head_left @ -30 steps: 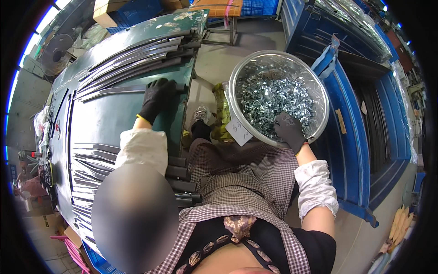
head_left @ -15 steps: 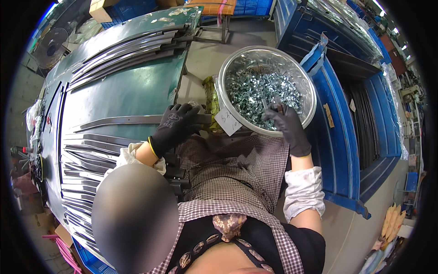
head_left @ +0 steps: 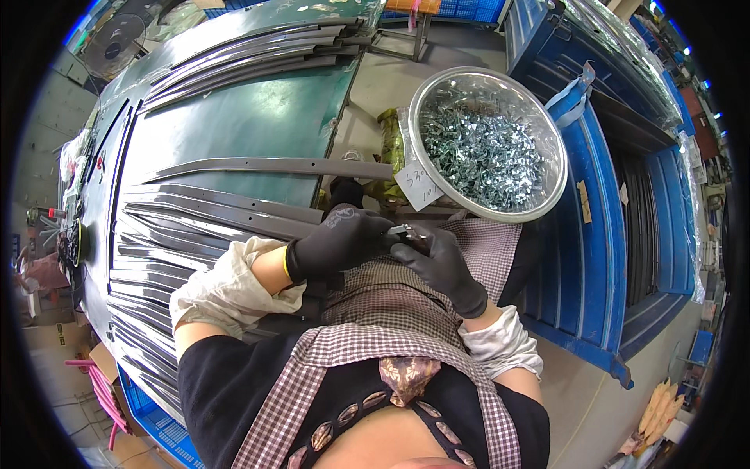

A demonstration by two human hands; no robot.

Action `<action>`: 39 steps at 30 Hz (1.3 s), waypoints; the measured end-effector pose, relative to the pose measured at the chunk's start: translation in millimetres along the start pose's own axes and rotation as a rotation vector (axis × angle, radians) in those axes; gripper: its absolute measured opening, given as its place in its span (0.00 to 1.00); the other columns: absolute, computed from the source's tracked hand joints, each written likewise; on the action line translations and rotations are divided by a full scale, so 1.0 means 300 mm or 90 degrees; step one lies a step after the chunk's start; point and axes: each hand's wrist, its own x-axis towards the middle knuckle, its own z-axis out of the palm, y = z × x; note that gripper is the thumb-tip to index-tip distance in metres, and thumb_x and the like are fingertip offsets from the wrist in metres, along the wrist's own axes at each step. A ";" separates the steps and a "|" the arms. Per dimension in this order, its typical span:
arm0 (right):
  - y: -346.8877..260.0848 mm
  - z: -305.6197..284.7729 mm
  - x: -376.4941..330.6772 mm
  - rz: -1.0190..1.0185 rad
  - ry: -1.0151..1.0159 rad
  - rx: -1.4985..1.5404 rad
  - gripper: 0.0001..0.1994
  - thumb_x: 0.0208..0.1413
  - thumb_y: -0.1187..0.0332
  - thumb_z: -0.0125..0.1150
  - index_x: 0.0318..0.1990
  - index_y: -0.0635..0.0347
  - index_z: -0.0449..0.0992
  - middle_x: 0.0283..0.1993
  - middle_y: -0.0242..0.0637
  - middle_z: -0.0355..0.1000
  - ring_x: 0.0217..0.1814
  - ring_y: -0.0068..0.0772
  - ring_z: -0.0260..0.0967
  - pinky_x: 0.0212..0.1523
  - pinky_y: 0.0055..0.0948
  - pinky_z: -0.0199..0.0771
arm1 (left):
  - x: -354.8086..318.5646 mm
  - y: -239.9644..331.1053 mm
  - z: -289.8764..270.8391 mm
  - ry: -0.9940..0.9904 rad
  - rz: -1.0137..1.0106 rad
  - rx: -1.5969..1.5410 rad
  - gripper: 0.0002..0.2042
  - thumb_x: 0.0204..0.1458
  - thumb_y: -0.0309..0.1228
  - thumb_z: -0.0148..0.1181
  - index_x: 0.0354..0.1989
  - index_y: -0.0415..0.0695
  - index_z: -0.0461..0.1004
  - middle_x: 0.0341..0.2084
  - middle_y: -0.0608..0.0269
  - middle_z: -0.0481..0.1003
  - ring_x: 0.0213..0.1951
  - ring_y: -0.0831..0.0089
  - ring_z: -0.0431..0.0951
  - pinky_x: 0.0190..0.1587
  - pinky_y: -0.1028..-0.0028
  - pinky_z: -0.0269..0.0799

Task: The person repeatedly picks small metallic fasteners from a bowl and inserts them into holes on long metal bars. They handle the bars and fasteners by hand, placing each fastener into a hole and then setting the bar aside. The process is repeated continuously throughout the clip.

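In front of my apron, both black-gloved hands come together. My left hand (head_left: 340, 238) is closed around the end of a long dark strip (head_left: 269, 221), which runs back onto the table. My right hand (head_left: 439, 266) is closed, pinching a small shiny metal clip (head_left: 419, 237) against the strip's end; the fingers partly hide it. Beyond them, a round clear tub (head_left: 420, 92) holds a heap of small silvery metal clips (head_left: 484, 152). Another dark strip (head_left: 266, 166) lies just past my left hand, its end jutting over the table edge.
Many dark strips (head_left: 156, 270) lie along the green-topped table (head_left: 242, 117) at left, with another bundle (head_left: 258, 59) at its far side. A white paper tag (head_left: 418, 186) hangs by the tub. To the right stands a blue metal bin (head_left: 574, 258).
My right hand has left the clips in the tub and moved down and left to meet my left hand. My left hand has moved off the jutting strip, toward my apron.
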 end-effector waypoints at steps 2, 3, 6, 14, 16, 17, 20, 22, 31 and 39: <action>0.013 -0.002 0.008 -0.168 0.128 -0.227 0.25 0.55 0.65 0.71 0.59 0.63 0.72 0.44 0.40 0.79 0.41 0.32 0.78 0.43 0.30 0.77 | -0.003 -0.049 0.009 -0.027 -0.028 -0.098 0.10 0.56 0.30 0.62 0.43 0.39 0.77 0.30 0.56 0.75 0.34 0.60 0.76 0.38 0.64 0.72; 0.003 -0.002 0.011 -0.205 0.120 -0.256 0.28 0.53 0.64 0.72 0.60 0.62 0.71 0.47 0.43 0.78 0.42 0.36 0.78 0.43 0.32 0.78 | 0.000 -0.060 0.007 -0.041 -0.043 -0.147 0.10 0.57 0.29 0.60 0.44 0.38 0.77 0.28 0.58 0.75 0.33 0.64 0.76 0.37 0.66 0.72; -0.019 -0.008 0.018 -0.271 0.075 -0.366 0.33 0.49 0.64 0.75 0.62 0.61 0.69 0.54 0.47 0.75 0.47 0.44 0.78 0.46 0.37 0.79 | 0.014 -0.067 -0.014 -0.123 -0.194 -0.321 0.09 0.60 0.27 0.56 0.44 0.34 0.77 0.30 0.66 0.73 0.33 0.78 0.73 0.35 0.74 0.70; 0.013 -0.047 0.039 -0.256 0.041 -0.406 0.32 0.48 0.63 0.74 0.61 0.61 0.69 0.51 0.47 0.75 0.46 0.46 0.78 0.46 0.39 0.80 | 0.020 -0.150 0.006 -0.179 -0.202 -0.334 0.12 0.65 0.31 0.53 0.49 0.36 0.76 0.38 0.65 0.73 0.32 0.82 0.72 0.33 0.78 0.70; 0.016 -0.051 0.043 -0.245 0.036 -0.412 0.31 0.50 0.62 0.72 0.61 0.61 0.70 0.49 0.47 0.76 0.44 0.46 0.78 0.44 0.40 0.79 | 0.030 -0.136 -0.015 -0.169 -0.167 -0.306 0.14 0.64 0.33 0.55 0.51 0.37 0.75 0.38 0.62 0.73 0.33 0.79 0.73 0.34 0.75 0.71; 0.019 -0.055 0.046 -0.239 0.034 -0.415 0.30 0.51 0.61 0.71 0.61 0.61 0.70 0.48 0.46 0.76 0.43 0.46 0.78 0.43 0.40 0.79 | 0.040 -0.102 -0.053 -0.159 -0.156 -0.301 0.14 0.62 0.33 0.57 0.52 0.37 0.75 0.39 0.60 0.74 0.34 0.75 0.75 0.35 0.73 0.72; 0.087 -0.088 0.069 -0.222 0.084 -0.424 0.27 0.54 0.62 0.69 0.59 0.62 0.70 0.45 0.46 0.77 0.41 0.46 0.78 0.41 0.40 0.78 | 0.113 -0.161 -0.146 0.135 0.073 0.173 0.18 0.57 0.35 0.62 0.53 0.39 0.74 0.39 0.53 0.76 0.36 0.63 0.78 0.39 0.65 0.74; 0.111 -0.100 0.091 -0.191 0.124 -0.459 0.25 0.55 0.63 0.67 0.58 0.62 0.71 0.44 0.46 0.77 0.40 0.46 0.78 0.40 0.39 0.78 | 0.104 -0.220 -0.162 0.236 0.139 0.369 0.20 0.54 0.35 0.64 0.54 0.41 0.74 0.40 0.51 0.77 0.38 0.55 0.78 0.41 0.61 0.74; 0.153 -0.103 0.141 -0.176 0.082 -0.496 0.21 0.55 0.70 0.64 0.57 0.60 0.73 0.43 0.46 0.75 0.42 0.48 0.75 0.41 0.42 0.75 | 0.076 -0.266 -0.107 0.018 0.059 0.136 0.21 0.48 0.36 0.69 0.51 0.43 0.76 0.38 0.52 0.78 0.40 0.51 0.79 0.43 0.58 0.74; 0.234 -0.125 0.216 -0.247 0.067 -0.370 0.14 0.55 0.72 0.61 0.50 0.61 0.76 0.40 0.47 0.78 0.39 0.49 0.77 0.40 0.38 0.77 | 0.092 -0.270 -0.103 0.031 0.094 0.113 0.20 0.47 0.35 0.70 0.49 0.43 0.77 0.37 0.53 0.78 0.39 0.50 0.79 0.41 0.58 0.75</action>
